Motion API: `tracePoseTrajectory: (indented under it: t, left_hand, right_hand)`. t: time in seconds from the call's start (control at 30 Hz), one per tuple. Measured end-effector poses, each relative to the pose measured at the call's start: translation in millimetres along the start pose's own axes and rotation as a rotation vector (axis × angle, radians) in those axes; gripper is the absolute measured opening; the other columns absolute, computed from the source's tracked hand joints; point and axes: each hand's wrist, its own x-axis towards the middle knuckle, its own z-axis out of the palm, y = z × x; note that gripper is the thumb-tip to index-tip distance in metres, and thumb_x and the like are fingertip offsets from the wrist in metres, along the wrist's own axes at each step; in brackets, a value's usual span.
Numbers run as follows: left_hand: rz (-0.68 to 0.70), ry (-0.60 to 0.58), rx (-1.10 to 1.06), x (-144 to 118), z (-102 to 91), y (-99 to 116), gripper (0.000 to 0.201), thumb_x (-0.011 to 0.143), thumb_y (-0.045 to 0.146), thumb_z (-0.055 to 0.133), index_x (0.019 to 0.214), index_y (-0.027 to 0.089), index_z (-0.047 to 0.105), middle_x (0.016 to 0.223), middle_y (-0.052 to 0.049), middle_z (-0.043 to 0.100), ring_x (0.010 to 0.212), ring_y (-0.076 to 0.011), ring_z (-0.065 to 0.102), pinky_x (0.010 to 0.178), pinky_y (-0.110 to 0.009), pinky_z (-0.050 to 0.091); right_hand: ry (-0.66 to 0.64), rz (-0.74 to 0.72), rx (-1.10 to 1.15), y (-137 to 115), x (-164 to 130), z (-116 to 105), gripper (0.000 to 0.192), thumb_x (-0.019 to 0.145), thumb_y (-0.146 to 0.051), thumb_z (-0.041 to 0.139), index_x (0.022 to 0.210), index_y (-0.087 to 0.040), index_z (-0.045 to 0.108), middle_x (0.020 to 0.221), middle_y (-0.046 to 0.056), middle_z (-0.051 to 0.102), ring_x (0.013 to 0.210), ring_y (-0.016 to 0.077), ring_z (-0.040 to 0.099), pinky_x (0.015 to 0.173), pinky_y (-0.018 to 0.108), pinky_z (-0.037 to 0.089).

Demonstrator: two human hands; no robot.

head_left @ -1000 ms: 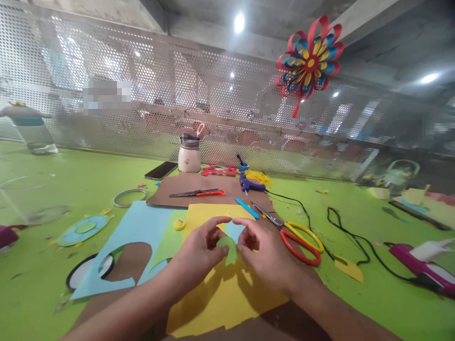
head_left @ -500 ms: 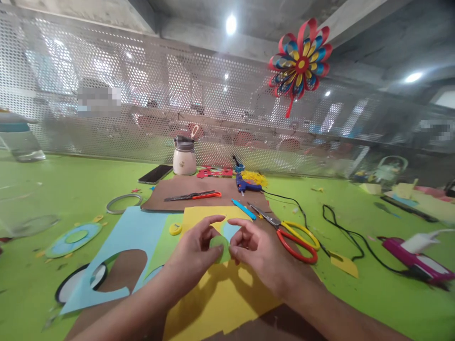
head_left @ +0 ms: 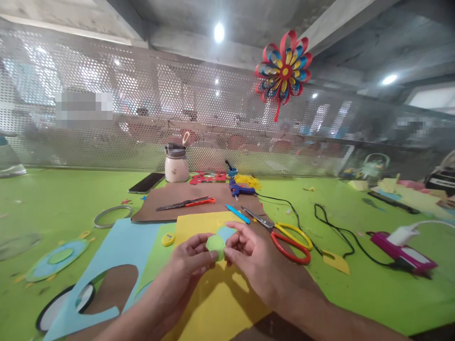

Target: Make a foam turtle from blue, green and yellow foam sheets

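Observation:
A small light-green paper circle (head_left: 215,243) is pinched between my two hands above the yellow paper sheet (head_left: 213,303). My left hand (head_left: 186,265) grips its left and lower edge, with the thumb lying on top. At its right edge my right hand (head_left: 250,251) is closed, thumb and fingertips against the rim. Directly behind the circle shows part of a light-blue paper piece (head_left: 225,232); whether it is held too, I cannot tell. To the left, a yellow tape measure (head_left: 168,239) rests on light-green paper (head_left: 156,255). Scissors with red and yellow handles (head_left: 293,258) lie right of my hands.
Blue paper with a round cut-out (head_left: 131,241) and a decorated blue ring (head_left: 59,260) lie left. Behind are a utility knife (head_left: 186,203), a blue pen (head_left: 237,214), a glue gun (head_left: 241,188), a phone (head_left: 146,183) and a bottle (head_left: 177,166). A magenta power strip (head_left: 401,251) is right.
The green circle has turned to show its face more fully toward me, and my left fingers have shifted along its edge. The whole view has swung slightly right and up.

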Motion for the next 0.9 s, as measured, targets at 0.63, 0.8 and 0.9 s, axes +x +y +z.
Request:
tracePoseTrajectory:
  t: [0.63, 0.8, 0.9]
  left_hand:
    - [0.033, 0.068, 0.003, 5.2, -10.6, 9.6, 0.013, 0.071, 0.025, 0.072, 0.074, 0.016, 0.062, 0.073, 0.001, 0.055, 0.07, -0.0112, 0.049, 0.062, -0.02, 0.044]
    - [0.108, 0.074, -0.033, -1.2, -10.1, 13.8, 0.015, 0.074, 0.026, 0.069, 0.074, 0.017, 0.058, 0.07, 0.002, 0.055, 0.068, -0.0111, 0.051, 0.061, -0.021, 0.045]
    - [0.132, -0.02, 0.006, -3.9, -10.8, 15.2, 0.015, 0.079, 0.027, 0.065, 0.074, 0.017, 0.054, 0.071, -0.001, 0.061, 0.072, -0.0134, 0.057, 0.063, -0.023, 0.046]
  right_hand:
    - [0.006, -0.147, -0.638, -12.1, 31.7, -52.1, 0.023, 0.083, -0.027, 0.054, 0.098, -0.015, 0.066, 0.091, 0.007, 0.069, 0.082, 0.0188, 0.063, 0.076, 0.031, 0.049]
    - [-0.022, 0.05, -1.258, -21.2, 24.3, -137.7, 0.034, 0.075, -0.028, 0.059, 0.105, -0.016, 0.069, 0.107, 0.014, 0.066, 0.105, 0.0309, 0.056, 0.088, 0.04, 0.041]
    - [-0.073, 0.2, -1.34, -11.6, 12.8, -168.4, 0.059, 0.065, -0.021, 0.063, 0.123, -0.022, 0.061, 0.104, 0.012, 0.067, 0.096, 0.0302, 0.061, 0.076, 0.035, 0.045]
